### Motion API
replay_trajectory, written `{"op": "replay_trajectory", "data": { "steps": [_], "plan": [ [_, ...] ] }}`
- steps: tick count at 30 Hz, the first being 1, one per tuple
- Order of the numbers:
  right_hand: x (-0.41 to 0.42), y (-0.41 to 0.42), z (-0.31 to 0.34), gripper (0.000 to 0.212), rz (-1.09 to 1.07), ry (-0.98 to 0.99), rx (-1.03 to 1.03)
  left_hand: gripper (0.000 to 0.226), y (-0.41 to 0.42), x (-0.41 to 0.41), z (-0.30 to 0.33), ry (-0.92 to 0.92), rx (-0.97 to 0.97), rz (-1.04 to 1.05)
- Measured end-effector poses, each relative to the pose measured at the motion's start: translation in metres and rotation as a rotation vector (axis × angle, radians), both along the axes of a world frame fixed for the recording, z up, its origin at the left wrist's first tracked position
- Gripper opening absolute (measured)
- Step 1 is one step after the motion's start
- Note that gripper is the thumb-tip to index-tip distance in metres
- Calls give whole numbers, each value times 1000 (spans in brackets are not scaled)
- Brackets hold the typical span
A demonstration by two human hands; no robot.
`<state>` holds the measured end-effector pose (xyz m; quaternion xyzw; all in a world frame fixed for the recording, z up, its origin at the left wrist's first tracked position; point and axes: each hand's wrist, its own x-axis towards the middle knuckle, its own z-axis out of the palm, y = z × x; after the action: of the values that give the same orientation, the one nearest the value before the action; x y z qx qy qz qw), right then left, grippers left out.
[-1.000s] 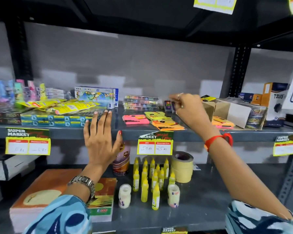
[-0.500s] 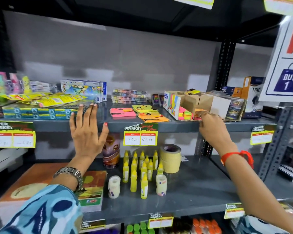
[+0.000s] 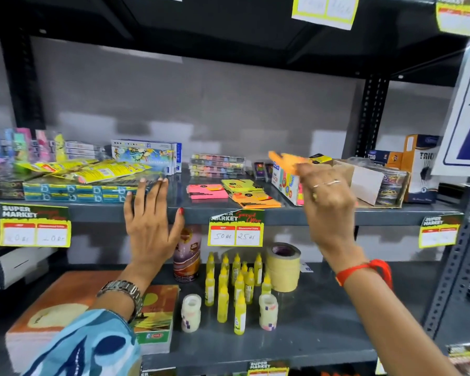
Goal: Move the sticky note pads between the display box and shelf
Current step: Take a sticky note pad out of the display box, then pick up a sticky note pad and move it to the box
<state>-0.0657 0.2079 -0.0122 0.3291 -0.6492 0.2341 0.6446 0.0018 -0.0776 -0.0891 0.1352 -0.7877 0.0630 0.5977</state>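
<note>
The right hand pinches an orange sticky note pad in its fingers, raised above the display box at three o'clock on the shelf. The left hand rests fingers spread on the shelf edge at nine o'clock; the pink pad and yellow pad lie between.
</note>
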Motion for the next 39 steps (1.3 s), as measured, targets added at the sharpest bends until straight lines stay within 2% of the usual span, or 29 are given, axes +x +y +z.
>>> {"op": "replay_trajectory", "data": {
  "steps": [2,6,9,11,13,15,17,20,24,26,31,33,36,39],
  "plan": [
    [3,-23,-4,26,27,-56,156,62,-1,0,0,2,-5,1],
    [5,-49,-15,38,-30,-302,386,61,-1,-1,0,26,-11,-5],
    [4,-46,-13,37,-37,-430,521,61,-1,-3,-1,42,-13,-6],
    [5,-37,-8,38,43,-525,494,60,-2,-4,-1,52,-18,-8],
    [7,-20,-2,32,76,-473,283,60,-2,-4,-2,59,-22,-15],
    [3,2,0,23,-11,-405,35,61,-2,-5,-2,65,-27,-11],
    [-6,22,1,32,-115,-452,-107,61,-2,-6,-2,73,-27,-7],
    [-22,42,0,56,-267,-658,-26,62,-1,-8,-3,78,-19,-5],
    [-34,49,-12,49,-383,-786,310,61,0,-5,-2,81,-20,-8],
    [-35,51,-16,42,-391,-766,335,61,0,-4,-2,74,-19,-9],
    [-27,65,-23,27,-346,-631,65,62,0,-2,-1,49,0,-16],
    [-25,68,-25,24,-317,-488,-49,63,0,-2,0,42,7,-17],
    [-16,58,-14,22,-220,-172,-245,63,0,-2,0,31,11,-9],
    [-2,18,7,23,-68,3,-169,62,0,-1,1,28,6,-14]
  ]
}}
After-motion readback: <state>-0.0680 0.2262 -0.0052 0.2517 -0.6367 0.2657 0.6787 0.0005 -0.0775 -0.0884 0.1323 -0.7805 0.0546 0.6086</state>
